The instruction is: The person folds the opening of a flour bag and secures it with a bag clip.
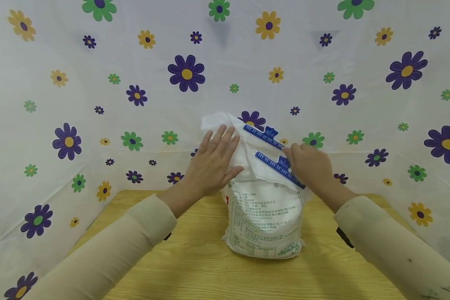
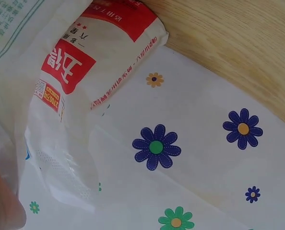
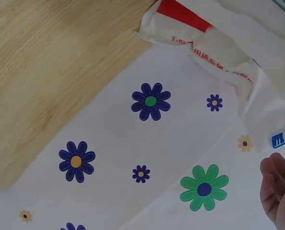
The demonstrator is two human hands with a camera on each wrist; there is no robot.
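Note:
A white woven flour bag (image 1: pixel 264 221) stands upright on the table, green print on the side facing me. Its red-printed side (image 2: pixel 75 64) shows in the left wrist view. Two blue clip strips with a piano-key pattern slant across the folded top: an upper clip (image 1: pixel 262 136) and a lower clip (image 1: pixel 279 168). My left hand (image 1: pixel 215 162) rests with straight fingers against the bag's white top, left of the clips. With curled fingers, my right hand (image 1: pixel 309 164) pinches the upper clip's right end, close beside the lower clip. The right fingertips (image 3: pixel 277 165) show below a clip end.
The bag stands on a light wood-grain table (image 1: pixel 187 258). Behind and at both sides hangs a white sheet (image 1: pixel 135 112) printed with purple, green and yellow flowers. Beige sleeves (image 1: pixel 135 233) cover both forearms.

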